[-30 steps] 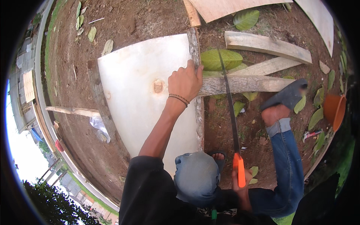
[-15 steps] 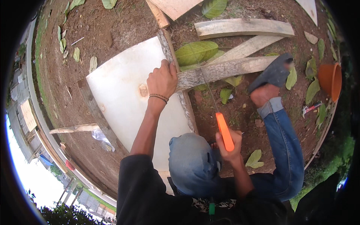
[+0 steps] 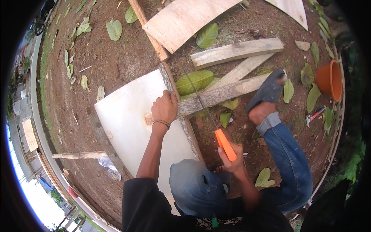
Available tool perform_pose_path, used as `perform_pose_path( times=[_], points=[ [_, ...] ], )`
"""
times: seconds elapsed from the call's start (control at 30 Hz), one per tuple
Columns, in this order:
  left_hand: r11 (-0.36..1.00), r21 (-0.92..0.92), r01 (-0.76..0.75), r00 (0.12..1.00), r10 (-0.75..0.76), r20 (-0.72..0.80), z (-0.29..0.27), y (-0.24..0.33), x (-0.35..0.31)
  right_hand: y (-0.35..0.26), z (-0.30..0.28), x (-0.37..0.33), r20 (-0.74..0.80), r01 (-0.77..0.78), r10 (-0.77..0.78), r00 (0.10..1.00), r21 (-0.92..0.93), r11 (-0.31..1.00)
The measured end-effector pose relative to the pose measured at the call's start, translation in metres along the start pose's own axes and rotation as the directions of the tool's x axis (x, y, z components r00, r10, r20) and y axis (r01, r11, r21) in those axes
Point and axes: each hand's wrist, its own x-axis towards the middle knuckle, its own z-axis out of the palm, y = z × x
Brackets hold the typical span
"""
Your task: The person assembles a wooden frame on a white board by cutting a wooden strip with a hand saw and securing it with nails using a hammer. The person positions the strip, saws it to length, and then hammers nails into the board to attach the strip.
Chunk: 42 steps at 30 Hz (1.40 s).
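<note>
My right hand [image 3: 232, 157] is closed round the orange handle of a hand saw [image 3: 227, 146]. Its thin blade points away from me and crosses a bark-edged wooden plank [image 3: 220, 96]; how deep the teeth sit cannot be seen. At the plank's left end, my left hand [image 3: 165, 107] grips it, fingers bent over the end. That end rests on a framed white panel [image 3: 131, 100] with bark-edged side rails. My sandalled foot [image 3: 266, 91] is on the plank's right end. My bent knee [image 3: 197, 187] lies over the panel's near part.
Two more planks [image 3: 237, 53] lie crossed beyond the cut. Plywood sheets [image 3: 185, 21] are at the far side. To the right stand an orange-brown pot [image 3: 329, 80] and a small red-and-white tube [image 3: 315, 116]. Large leaves [image 3: 195, 82] lie on the soil; a plastic bag [image 3: 109, 166] is left.
The whole scene has shifted lower in the picture as the view tilted. The saw has slid a little forward across the plank. My left hand keeps its hold on the plank's end.
</note>
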Motion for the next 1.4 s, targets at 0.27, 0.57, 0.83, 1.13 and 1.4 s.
perform_pose_path(
  times=[0.27,0.57,0.83,1.13,1.4],
  points=[
    [1.000,-0.011,0.006,1.000,-0.006,-0.011,0.009,-0.002,-0.013,0.005,-0.002,-0.088,-0.056,-0.003,0.001,0.998,-0.033,0.999],
    [0.999,-0.045,0.006,1.000,-0.006,-0.008,0.013,-0.004,-0.015,-0.021,0.020,-0.008,-0.074,-0.076,0.070,0.995,-0.086,0.993],
    [0.999,-0.050,0.017,0.999,-0.018,-0.034,0.011,-0.001,-0.016,-0.002,0.005,-0.027,-0.010,-0.044,0.043,0.999,-0.115,0.992],
    [1.000,-0.014,0.018,1.000,-0.018,-0.019,0.009,-0.004,-0.017,-0.024,-0.010,-0.096,0.025,-0.047,0.050,0.998,-0.124,0.991],
    [1.000,-0.016,-0.017,0.999,0.016,-0.030,0.015,0.001,-0.012,0.009,0.002,-0.090,-0.109,-0.033,0.027,0.994,-0.046,0.998]
  ],
)
